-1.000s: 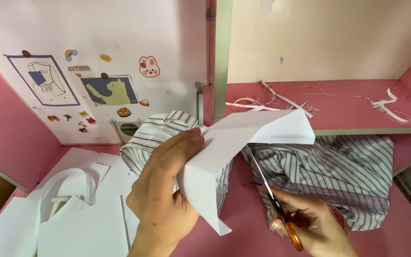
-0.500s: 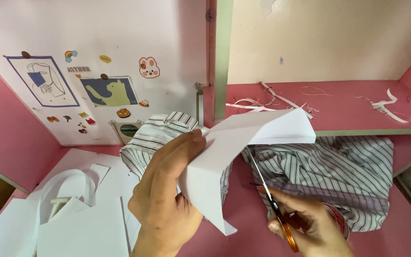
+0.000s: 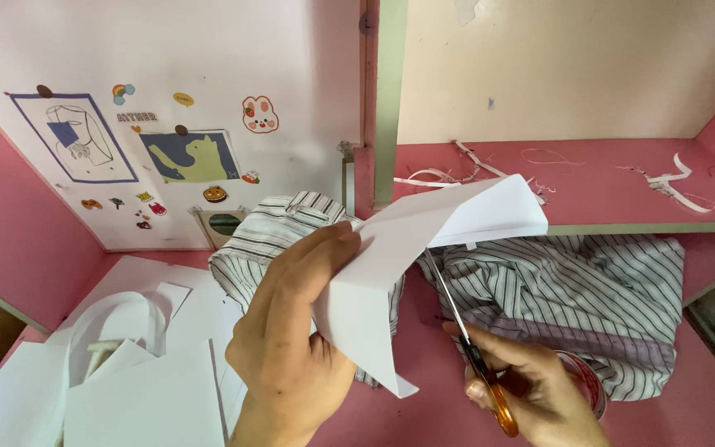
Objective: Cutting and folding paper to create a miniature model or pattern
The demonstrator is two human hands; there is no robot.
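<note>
My left hand (image 3: 291, 348) grips a folded white sheet of paper (image 3: 424, 248) and holds it up over the pink surface. My right hand (image 3: 531, 393) holds orange-handled scissors (image 3: 469, 348); their blades point up and meet the paper's lower edge near its middle. Under both hands lies a crumpled striped shirt (image 3: 573, 298), white with dark stripes, its collar near the left hand.
White paper offcuts (image 3: 126, 364) lie at the lower left on the pink surface (image 3: 705, 414). A white wall panel (image 3: 167, 108) with stickers and small pictures stands behind. A pink shelf (image 3: 606, 178) at the back right carries thin paper strips. A roll of tape (image 3: 585, 377) sits by my right hand.
The paper has tipped slightly and the scissors have crept a little further up along it. Both hands stay in nearly the same place.
</note>
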